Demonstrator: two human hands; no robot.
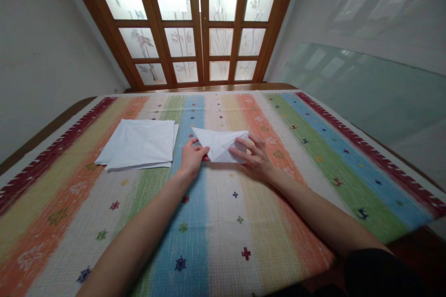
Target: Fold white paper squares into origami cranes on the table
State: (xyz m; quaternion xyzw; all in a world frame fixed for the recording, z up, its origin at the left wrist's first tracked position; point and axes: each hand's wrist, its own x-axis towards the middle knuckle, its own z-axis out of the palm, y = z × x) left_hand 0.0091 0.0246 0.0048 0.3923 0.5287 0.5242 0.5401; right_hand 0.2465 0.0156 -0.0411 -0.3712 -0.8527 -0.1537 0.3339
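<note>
A folded sheet of white paper, with a pointed corner at its upper left, is held between my two hands just above the striped tablecloth. My left hand pinches its lower left edge between thumb and fingers. At the paper's right end, my right hand grips it, with fingers lying over the front face; the thumb is mostly hidden. To the left of my left hand lies a small stack of white paper sheets, creased and slightly out of line with one another.
The striped, patterned tablecloth covers a wooden table whose far edge shows. Beyond stand wooden double doors with frosted panes. A pale wall is at the left, and a glass panel leans along the right side.
</note>
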